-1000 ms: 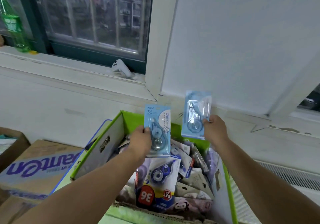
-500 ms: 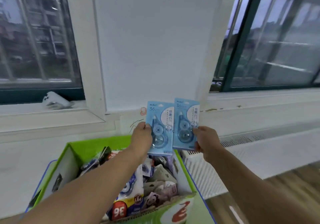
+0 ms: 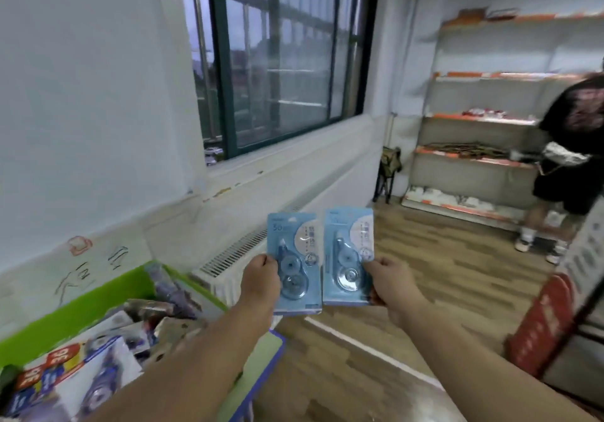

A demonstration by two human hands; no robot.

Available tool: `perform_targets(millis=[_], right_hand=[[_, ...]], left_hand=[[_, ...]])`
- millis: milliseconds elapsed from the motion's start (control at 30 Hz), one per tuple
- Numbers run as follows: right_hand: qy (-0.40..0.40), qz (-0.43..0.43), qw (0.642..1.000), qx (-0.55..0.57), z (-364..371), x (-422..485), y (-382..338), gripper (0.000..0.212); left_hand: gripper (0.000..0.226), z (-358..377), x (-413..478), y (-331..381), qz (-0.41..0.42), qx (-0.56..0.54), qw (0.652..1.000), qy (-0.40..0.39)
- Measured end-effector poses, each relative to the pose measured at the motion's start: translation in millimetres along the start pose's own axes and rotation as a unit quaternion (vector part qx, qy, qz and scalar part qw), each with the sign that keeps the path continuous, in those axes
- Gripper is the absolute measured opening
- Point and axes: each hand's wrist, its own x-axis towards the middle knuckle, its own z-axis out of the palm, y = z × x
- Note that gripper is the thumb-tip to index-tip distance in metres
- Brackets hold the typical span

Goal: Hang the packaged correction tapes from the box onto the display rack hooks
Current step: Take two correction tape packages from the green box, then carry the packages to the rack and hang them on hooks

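Note:
My left hand point(image 3: 261, 282) grips a light-blue packaged correction tape point(image 3: 295, 258) by its left edge, upright in front of me. My right hand point(image 3: 390, 282) pinches a second light-blue correction tape pack point(image 3: 348, 251) by its lower right edge. The two packs stand side by side, nearly touching, above the wooden floor. The green box point(image 3: 81, 310) with several more packaged correction tapes sits at the lower left, behind my left forearm. No rack hooks show clearly.
A white radiator point(image 3: 235, 258) runs under the window point(image 3: 277, 62). Shelves point(image 3: 474, 160) stand at the far right wall. A person in black point(image 3: 568, 147) stands by them. A red-and-white rack edge point(image 3: 555, 317) is at the right.
The view has swung right, away from the box toward the room. Both hands still hold their packs, now closer together and over the floor instead of above the box.

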Motion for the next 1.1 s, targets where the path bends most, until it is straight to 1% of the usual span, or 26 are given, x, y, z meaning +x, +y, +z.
perform_targets(millis=[67, 167, 233, 333, 400, 500, 667, 767, 900, 967, 1100], right_hand=[[0.042, 0.003, 0.999, 0.019, -45.4, -6.8, 7.2, 0.023], [0.098, 0.012, 0.994, 0.052, -115.4, -16.9, 18.6, 0.016], [0.131, 0.012, 0.989, 0.070, -164.9, -24.6, 28.7, 0.015], [0.177, 0.005, 0.982, 0.069, -248.7, -42.3, 49.8, 0.018], [0.208, 0.008, 0.977, 0.055, -313.4, -54.8, 66.8, 0.015], [0.267, 0.023, 0.962, 0.047, -414.7, -76.1, 88.3, 0.014], [0.377, 0.043, 0.924, 0.054, -555.7, -112.8, 118.2, 0.016], [0.414, 0.054, 0.905, 0.084, -614.6, -126.6, 134.2, 0.017], [0.447, 0.053, 0.885, 0.117, -669.1, -135.5, 148.1, 0.015], [0.466, 0.056, 0.874, 0.125, -694.6, -135.6, 156.2, 0.013], [0.495, 0.074, 0.856, 0.131, -751.3, -126.5, 165.6, 0.014]], left_hand=[[0.024, 40.3, -22.7, 7.0, 0.011, 0.014, 0.999, -0.045], [0.024, 103.5, -58.1, 13.6, 0.031, 0.035, 0.992, -0.117], [0.024, 147.8, -85.7, 18.2, 0.044, 0.042, 0.987, -0.151], [0.024, 223.4, -128.6, 15.6, 0.040, 0.049, 0.977, -0.202], [0.025, 280.7, -161.8, 8.6, 0.030, 0.051, 0.970, -0.234], [0.024, 364.6, -223.5, 4.3, 0.026, 0.041, 0.957, -0.286], [0.027, 470.3, -325.5, 7.9, 0.028, 0.038, 0.926, -0.376], [0.027, 526.1, -362.1, 7.9, 0.034, 0.041, 0.911, -0.410], [0.025, 591.3, -398.4, 12.3, 0.045, 0.059, 0.890, -0.450], [0.026, 624.3, -413.4, 13.2, 0.053, 0.056, 0.881, -0.467], [0.028, 693.9, -436.0, 13.2, 0.044, 0.031, 0.866, -0.498]])
